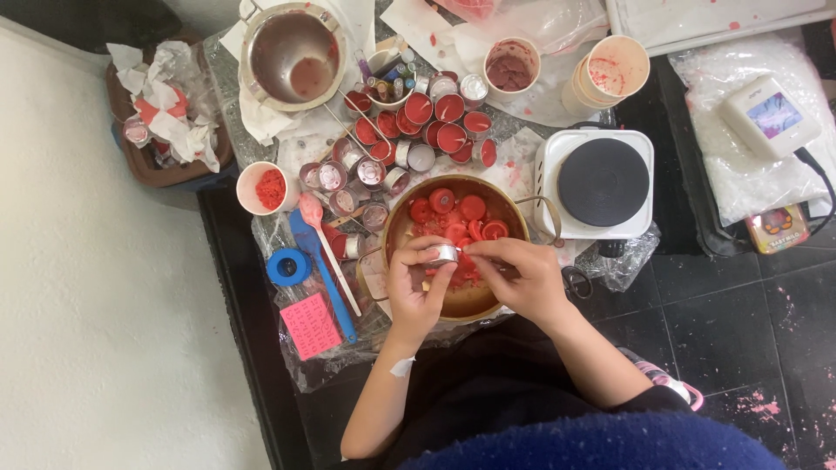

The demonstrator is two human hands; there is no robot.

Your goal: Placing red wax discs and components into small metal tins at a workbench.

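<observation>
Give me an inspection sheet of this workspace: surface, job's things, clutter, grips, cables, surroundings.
Surface: plastic sheet over the work area, spotted with red.
Job's things: small metal cup held over a brass pot with red wax discs inside.
Clutter: filled red cups, steel pot, paper cups, blue spatula, blue tape roll, pink note.
Grips: left hand holds the cup; right hand has its fingers at the cup's rim.
Cables: black lead from a white device.
Surroundings: hot plate, dark tiled floor, bin of crumpled paper.
</observation>
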